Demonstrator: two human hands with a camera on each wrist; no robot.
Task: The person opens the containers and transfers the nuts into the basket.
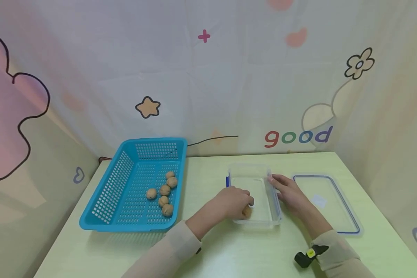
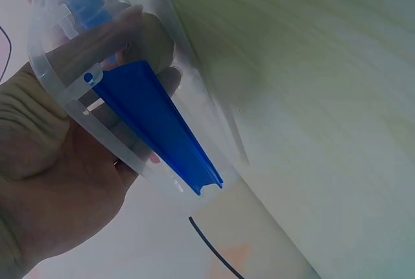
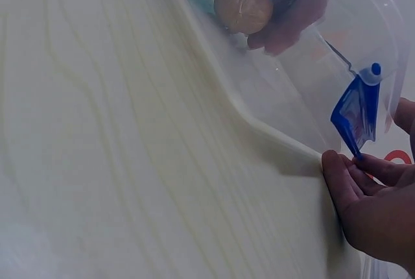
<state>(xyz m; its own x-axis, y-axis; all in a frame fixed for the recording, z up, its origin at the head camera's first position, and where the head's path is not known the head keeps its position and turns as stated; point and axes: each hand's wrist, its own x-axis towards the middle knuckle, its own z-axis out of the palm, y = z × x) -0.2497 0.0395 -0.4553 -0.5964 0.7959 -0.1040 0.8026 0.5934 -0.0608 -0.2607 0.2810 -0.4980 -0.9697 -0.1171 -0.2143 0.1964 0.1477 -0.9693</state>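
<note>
A walnut (image 1: 246, 211) is gripped by my left hand (image 1: 234, 202), which reaches down inside a clear plastic box (image 1: 258, 222). Through the box wall, the left wrist view shows the walnut (image 2: 152, 42) between thumb and fingers, behind a blue latch (image 2: 152, 120). In the right wrist view the walnut (image 3: 243, 6) appears close to the box's bottom. My right hand (image 1: 290, 193) holds the box by its right side wall, its fingers (image 3: 340, 181) beside another blue latch (image 3: 358, 110). No other walnut shows in the box.
To the left stands a blue perforated basket (image 1: 133, 227) with several walnuts (image 1: 165, 190) along its right side. A clear lid with a blue seal (image 1: 345, 204) lies flat on the table (image 1: 222, 251), right of the box. A printed curtain (image 1: 229, 96) hangs behind.
</note>
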